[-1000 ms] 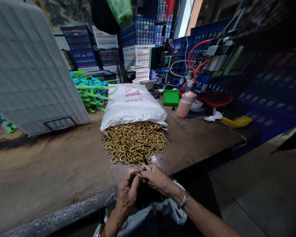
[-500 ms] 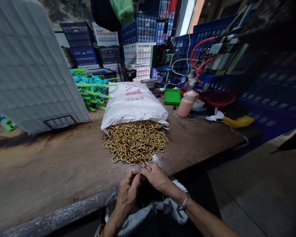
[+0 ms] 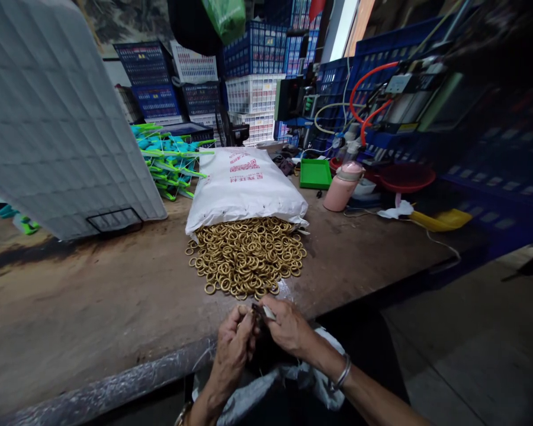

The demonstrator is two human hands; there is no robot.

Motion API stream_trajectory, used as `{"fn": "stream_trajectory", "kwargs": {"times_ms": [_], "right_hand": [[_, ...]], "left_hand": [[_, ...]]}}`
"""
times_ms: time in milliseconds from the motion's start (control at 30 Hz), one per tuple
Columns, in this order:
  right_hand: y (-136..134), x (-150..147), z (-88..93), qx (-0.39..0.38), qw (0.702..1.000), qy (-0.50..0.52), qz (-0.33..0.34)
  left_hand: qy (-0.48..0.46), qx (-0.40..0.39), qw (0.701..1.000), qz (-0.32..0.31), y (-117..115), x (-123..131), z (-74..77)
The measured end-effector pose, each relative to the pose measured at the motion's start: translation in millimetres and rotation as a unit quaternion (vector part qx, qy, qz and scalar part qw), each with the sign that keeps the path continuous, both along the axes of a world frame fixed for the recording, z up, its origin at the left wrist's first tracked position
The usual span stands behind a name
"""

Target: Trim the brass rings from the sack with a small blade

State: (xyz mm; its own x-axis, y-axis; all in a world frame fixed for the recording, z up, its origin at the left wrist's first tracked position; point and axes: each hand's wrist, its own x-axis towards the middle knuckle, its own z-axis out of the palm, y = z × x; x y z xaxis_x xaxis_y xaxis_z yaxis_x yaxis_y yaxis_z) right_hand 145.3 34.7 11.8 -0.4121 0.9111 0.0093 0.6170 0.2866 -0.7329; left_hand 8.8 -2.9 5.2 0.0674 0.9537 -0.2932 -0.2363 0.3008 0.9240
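Note:
My left hand (image 3: 234,343) is pinched closed near the table's front edge, around something small that I cannot make out, perhaps a ring. My right hand (image 3: 288,328) is wrapped round a small tool (image 3: 265,312) with a dark tip and a pale part; its tip meets the left fingertips. Just beyond both hands lies a heap of brass-coloured rings (image 3: 249,254), spilling from the mouth of a white sack (image 3: 249,189) with red print.
The wooden table (image 3: 115,307) carries a grey ribbed panel (image 3: 71,130), green and blue plastic pieces (image 3: 171,163), a green tray (image 3: 315,173), a pink bottle (image 3: 343,186) and a yellow scoop (image 3: 444,220). Stacked crates (image 3: 255,94) stand behind; a pneumatic device (image 3: 404,100) is at right.
The tool in my right hand has turned, showing more of its dark tip at my left fingertips. The whole view has shifted slightly, so the table's things appear a little further right.

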Motion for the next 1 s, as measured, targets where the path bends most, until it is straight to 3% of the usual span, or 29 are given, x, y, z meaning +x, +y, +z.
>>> {"fn": "stream_trajectory", "kwargs": {"times_ms": [267, 433, 600, 700, 833, 1000], "right_hand": [[-4.1, -0.9, 6.2, 0.018, 0.99, -0.134, 0.051], [3.2, 5.1, 2.0, 0.033, 0.983, -0.179, 0.014], [30.1, 10.9, 1.4, 0.094, 0.977, -0.166, -0.091], [52.8, 7.5, 6.5, 0.148, 0.972, -0.136, -0.126], [80.7, -3.0, 16.6, 0.183, 0.965, -0.134, -0.128], [103.8, -20.0, 27.1, 0.17, 0.957, -0.205, -0.118]], "left_hand": [[0.049, 0.049, 0.998, 0.014, -2.8, 2.3, 5.5], [0.033, 0.008, 0.999, 0.005, -11.4, 4.1, 18.6], [-0.105, -0.064, 0.992, 0.021, -10.3, 7.6, 23.1], [-0.145, -0.062, 0.987, 0.013, -4.8, 5.6, 19.4], [-0.146, -0.055, 0.988, 0.015, -0.3, 0.2, 14.6], [-0.201, -0.067, 0.976, 0.054, 6.9, -5.2, 8.3]]}}
